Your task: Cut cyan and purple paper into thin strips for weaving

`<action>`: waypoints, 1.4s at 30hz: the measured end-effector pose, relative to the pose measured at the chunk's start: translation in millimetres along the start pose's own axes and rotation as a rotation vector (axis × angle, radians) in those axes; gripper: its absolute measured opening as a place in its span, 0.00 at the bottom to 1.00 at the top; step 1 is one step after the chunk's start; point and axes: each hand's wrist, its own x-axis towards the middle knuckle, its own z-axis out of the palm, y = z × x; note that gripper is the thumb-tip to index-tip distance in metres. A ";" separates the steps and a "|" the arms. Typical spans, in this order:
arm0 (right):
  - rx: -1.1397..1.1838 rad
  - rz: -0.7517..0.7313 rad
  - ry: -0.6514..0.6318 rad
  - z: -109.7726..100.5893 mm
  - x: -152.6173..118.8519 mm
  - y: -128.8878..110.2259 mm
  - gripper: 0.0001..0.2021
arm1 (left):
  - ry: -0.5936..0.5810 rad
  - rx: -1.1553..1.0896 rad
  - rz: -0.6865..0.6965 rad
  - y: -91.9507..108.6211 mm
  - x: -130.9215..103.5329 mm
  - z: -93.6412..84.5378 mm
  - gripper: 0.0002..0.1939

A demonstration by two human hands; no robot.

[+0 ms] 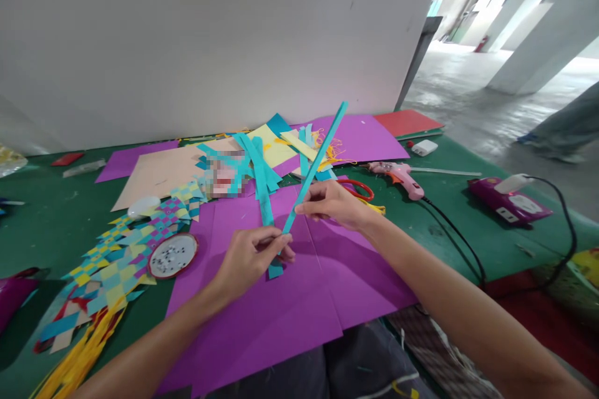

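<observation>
A narrow turquoise paper strip (322, 153) slants up and to the right between my hands. My left hand (255, 255) pinches its lower end between thumb and fingers. Higher up along the strip, the thumb and fingers of my right hand (330, 204) are closed on it. Beneath them lies another turquoise strip (265, 206), partly hidden by my left hand, on large purple sheets (299, 312). More turquoise strips (246, 148) are heaped just beyond, beside pale yellow paper (271, 143).
On the green table (449, 230), a pink glue gun (397, 179) with a black cord and a purple power strip (510, 202) lie right. Red-handled scissors (360, 188) sit near my right hand. Left are woven paper pieces (116, 268) and a round dish (173, 254) of small beads or eyes.
</observation>
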 end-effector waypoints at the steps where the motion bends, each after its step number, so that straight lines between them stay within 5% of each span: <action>1: 0.025 -0.001 0.009 -0.1 -0.2 0.1 0.14 | -0.006 -0.004 -0.007 0.2 0.2 -0.1 0.13; 9: 0.108 0.062 -0.052 15.9 -1.1 2.8 0.13 | -0.016 -0.059 0.010 1.2 1.2 -2.2 0.13; 20: 0.271 0.049 0.138 -4.8 1.1 -1.9 0.13 | -0.078 -0.064 0.043 4.1 -0.7 -4.1 0.12; 29: 0.260 0.107 0.029 20.3 -4.0 0.9 0.11 | -0.078 -0.125 0.006 -0.9 0.7 -7.2 0.14; 42: 0.417 -0.019 0.403 -36.5 4.0 -6.3 0.12 | -0.175 -0.080 0.020 7.4 -3.2 -7.6 0.13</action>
